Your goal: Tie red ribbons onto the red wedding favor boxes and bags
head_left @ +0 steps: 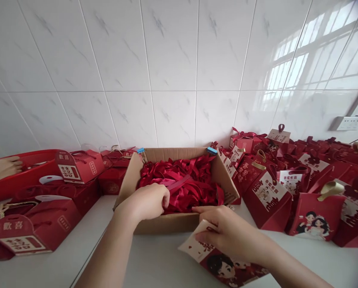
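Observation:
My left hand (150,201) reaches over the near side of a cardboard box (164,223) full of loose dark-red satin ribbons (193,188). Its fingers are curled closed among them, and a ribbon (179,183) stretches up and right from beside the fingers; the fingertips are partly hidden. With my right hand (222,226) I grip a red and cream paper gift box (223,266) by its cream end, just in front of the cardboard box. Cartoon figures are printed on the gift box, which is tilted over the table, its lower part cut off by the frame.
Finished-looking red gift boxes (265,196) crowd the right side. More red handled boxes (44,224) stand on the left, beside a red basin (47,160) where another person's hand (5,168) reaches in. Blue clips (211,151) sit on the cardboard rim. A tiled wall (173,72) rises behind.

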Demonstrator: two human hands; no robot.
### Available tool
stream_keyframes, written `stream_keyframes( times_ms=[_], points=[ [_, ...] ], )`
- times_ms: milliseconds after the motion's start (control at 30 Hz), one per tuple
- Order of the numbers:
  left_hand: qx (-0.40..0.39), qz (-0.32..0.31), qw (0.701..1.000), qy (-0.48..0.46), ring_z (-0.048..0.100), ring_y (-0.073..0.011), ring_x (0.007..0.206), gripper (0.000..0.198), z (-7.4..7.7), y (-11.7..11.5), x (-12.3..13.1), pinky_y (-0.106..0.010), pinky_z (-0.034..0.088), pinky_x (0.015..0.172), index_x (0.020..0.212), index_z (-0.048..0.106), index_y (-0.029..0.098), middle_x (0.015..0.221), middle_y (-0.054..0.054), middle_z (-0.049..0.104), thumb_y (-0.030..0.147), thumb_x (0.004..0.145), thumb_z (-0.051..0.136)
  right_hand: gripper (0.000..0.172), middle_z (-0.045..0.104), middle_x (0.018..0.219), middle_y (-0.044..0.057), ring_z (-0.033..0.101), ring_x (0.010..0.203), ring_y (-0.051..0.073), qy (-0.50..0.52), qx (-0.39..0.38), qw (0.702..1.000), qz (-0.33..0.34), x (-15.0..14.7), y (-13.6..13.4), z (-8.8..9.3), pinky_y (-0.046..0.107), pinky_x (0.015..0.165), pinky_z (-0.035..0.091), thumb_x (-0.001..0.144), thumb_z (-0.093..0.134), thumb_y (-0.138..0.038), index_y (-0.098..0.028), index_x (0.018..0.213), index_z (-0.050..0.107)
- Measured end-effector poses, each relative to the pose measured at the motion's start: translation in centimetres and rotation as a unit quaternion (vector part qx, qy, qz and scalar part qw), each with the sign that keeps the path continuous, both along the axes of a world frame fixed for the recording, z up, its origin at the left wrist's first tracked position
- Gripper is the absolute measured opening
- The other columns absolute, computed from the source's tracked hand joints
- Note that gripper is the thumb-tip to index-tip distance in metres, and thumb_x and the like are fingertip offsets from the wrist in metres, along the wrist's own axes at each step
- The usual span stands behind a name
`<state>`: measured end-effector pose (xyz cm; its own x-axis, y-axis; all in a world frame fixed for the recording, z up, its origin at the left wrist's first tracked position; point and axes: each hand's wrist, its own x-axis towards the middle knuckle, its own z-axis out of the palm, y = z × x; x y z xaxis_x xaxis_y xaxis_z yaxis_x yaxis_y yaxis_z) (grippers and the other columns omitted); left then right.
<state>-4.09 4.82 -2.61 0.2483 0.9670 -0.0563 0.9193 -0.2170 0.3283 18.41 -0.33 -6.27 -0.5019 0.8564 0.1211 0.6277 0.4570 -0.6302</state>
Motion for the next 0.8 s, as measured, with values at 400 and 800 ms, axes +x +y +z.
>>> stream_keyframes(
  times_ms=[400, 800],
  points=[
    [0.03, 0.087, 0.995, 0.025, 0.065, -0.0223, 0.077, 0.023, 0.9, 1.4, -4.9, -0.029, 0.047, 0.065, 0.083, 0.061, 0.023, 0.084, -0.005, 0.069, 0.013, 0.068, 0.046, 0.014, 0.071, 0.097, 0.006, 0.068, 0.09, 0.026, -0.034, -0.016, 0.999, 0.005, -0.8, -1.9, -0.2, 0.027, 0.071, 0.046, 0.079, 0.06, -0.023, -0.023, 0.067, 0.066],
    [0.07, 0.109, 0.991, 0.015, 0.066, -0.0225, 0.091, 0.031, 0.7, 2.0, -5.6, -0.028, 0.051, 0.073, 0.098, 0.061, 0.022, 0.103, -0.008, 0.068, 0.012, 0.069, 0.051, 0.019, 0.071, 0.096, 0.004, 0.068, 0.08, 0.018, -0.126, -0.025, 0.992, 0.019, -1.4, -3.5, 0.7, 0.02, 0.068, 0.046, 0.078, 0.055, -0.012, -0.02, 0.07, 0.07]
  ],
)
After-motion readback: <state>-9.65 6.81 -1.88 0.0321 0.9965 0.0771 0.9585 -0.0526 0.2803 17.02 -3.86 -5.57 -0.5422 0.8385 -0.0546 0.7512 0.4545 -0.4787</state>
